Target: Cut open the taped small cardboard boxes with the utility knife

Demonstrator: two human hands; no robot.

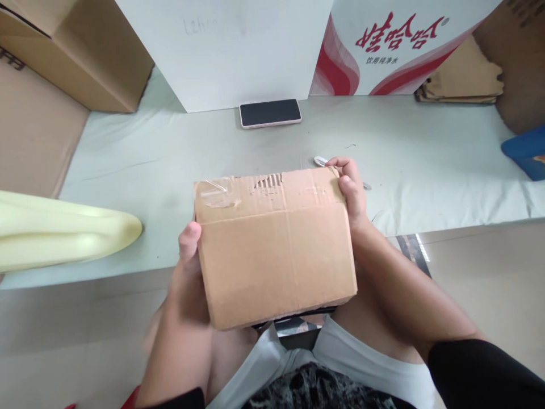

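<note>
A brown cardboard box (276, 255) is held between my two hands above my lap, at the table's near edge. Clear tape (219, 193) clings to its upper left part, and a torn patch bares the corrugation near the top edge. My left hand (189, 244) grips the box's left side, with the thumb showing and the other fingers hidden behind it. On the right, my right hand (351, 187) is closed around the upper right corner. Just beyond that hand, a small white object (320, 161) lies on the table, partly covered.
A phone (270, 113) lies against a white carton (247, 51). Beside it stands a red-and-white carton (383, 51), with flattened cardboard (464, 74) to its right. A blue object (528, 152) is at the right edge. A pale yellow object (68, 233) and larger cartons (102, 57) occupy the left.
</note>
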